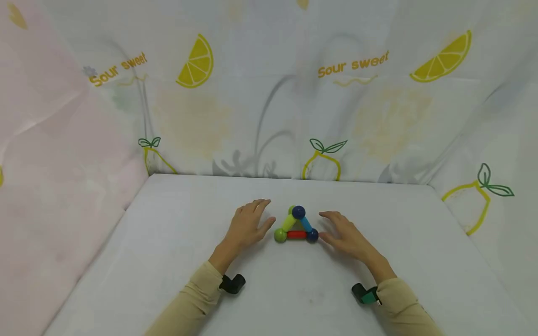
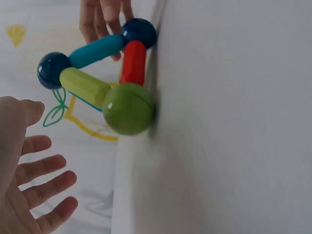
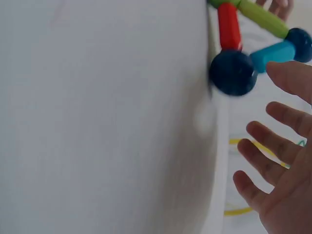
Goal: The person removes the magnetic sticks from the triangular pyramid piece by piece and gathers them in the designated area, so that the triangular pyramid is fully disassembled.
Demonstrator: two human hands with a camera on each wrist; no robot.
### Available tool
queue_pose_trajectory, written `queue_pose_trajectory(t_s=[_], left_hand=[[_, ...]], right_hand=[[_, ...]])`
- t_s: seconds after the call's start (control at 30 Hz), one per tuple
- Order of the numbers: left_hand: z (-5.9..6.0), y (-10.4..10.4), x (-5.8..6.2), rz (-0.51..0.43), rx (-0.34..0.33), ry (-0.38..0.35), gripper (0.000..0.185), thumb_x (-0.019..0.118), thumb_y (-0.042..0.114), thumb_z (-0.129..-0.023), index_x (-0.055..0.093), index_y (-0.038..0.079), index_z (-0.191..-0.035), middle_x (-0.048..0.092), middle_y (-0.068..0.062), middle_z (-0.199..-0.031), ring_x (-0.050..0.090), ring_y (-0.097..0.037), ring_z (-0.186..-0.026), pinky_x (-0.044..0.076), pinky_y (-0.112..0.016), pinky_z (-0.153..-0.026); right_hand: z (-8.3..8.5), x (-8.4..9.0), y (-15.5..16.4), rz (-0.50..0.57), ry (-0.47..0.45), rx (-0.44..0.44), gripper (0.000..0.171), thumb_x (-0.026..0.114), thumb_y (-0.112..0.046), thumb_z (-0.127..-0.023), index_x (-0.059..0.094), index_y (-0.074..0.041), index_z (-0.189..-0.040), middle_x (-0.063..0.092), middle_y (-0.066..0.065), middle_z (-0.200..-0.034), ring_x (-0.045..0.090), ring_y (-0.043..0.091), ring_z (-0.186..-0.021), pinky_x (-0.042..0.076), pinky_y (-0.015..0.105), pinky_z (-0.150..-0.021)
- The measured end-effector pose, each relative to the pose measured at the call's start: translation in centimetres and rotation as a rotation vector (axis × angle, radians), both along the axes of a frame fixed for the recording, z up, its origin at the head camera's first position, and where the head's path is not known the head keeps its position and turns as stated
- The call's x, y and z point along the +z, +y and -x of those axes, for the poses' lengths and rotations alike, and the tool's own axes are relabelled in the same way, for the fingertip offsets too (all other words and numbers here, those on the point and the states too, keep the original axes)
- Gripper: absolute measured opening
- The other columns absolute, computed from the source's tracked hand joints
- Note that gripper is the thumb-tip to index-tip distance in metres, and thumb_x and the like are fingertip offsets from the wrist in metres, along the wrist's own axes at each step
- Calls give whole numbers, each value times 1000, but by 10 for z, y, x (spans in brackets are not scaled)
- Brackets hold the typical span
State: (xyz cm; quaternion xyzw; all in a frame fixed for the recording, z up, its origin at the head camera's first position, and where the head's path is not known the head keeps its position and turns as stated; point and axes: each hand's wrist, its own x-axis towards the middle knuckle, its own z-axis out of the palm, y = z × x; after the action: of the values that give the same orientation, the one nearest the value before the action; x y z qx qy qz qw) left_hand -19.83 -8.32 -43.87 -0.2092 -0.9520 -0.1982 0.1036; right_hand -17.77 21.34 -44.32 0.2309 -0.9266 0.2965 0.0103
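A small toy triangle stands on the white table. It is made of a red rod, a lime rod and a blue rod, joined by a green ball and two navy balls. My left hand hovers just left of it with fingers spread, holding nothing. On the other side my right hand is spread the same way, its thumb close to the lower navy ball. In the left wrist view the green ball sits near my spread fingers.
A cloth printed with lemons hangs behind the table, and a pale pink sheet closes the left side. Beige sleeves cover both forearms, each with a dark wrist camera mount.
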Motion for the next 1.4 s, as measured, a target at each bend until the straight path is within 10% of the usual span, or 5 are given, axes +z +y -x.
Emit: queue_pose_trajectory(t_s=[0.23,0.5,0.87,1.4], left_hand=[[1,37,12,-289,-224,-16,44,52,36,-97,49,14,-135,52,-1,-132,58,-17,-111,52,-37,-86],[7,52,7,-406,-402,-42,37,58,26,-94,55,14,-129,59,-1,-121,56,-13,-110,48,-32,-91],[14,50,3,-463,-401,-16,34,61,23,-93,57,11,-124,61,0,-115,56,-9,-95,50,-31,-73],[22,9,-4,-536,-200,-119,34,57,25,-95,55,10,-125,65,-1,-110,59,-12,-92,50,-25,-74]], right_hand=[[-2,-3,-30,246,-7,51,47,63,-26,-91,47,-13,-134,55,5,-130,51,24,-122,40,49,-102],[4,-5,-53,333,51,0,26,61,-17,-92,57,-10,-117,65,2,-109,61,16,-101,48,44,-92],[8,-3,-52,301,135,44,23,60,-13,-93,57,-8,-115,65,3,-108,63,15,-94,53,35,-81],[7,8,-20,330,23,-81,32,57,-5,-93,51,-2,-124,63,16,-111,62,27,-99,52,34,-86]])
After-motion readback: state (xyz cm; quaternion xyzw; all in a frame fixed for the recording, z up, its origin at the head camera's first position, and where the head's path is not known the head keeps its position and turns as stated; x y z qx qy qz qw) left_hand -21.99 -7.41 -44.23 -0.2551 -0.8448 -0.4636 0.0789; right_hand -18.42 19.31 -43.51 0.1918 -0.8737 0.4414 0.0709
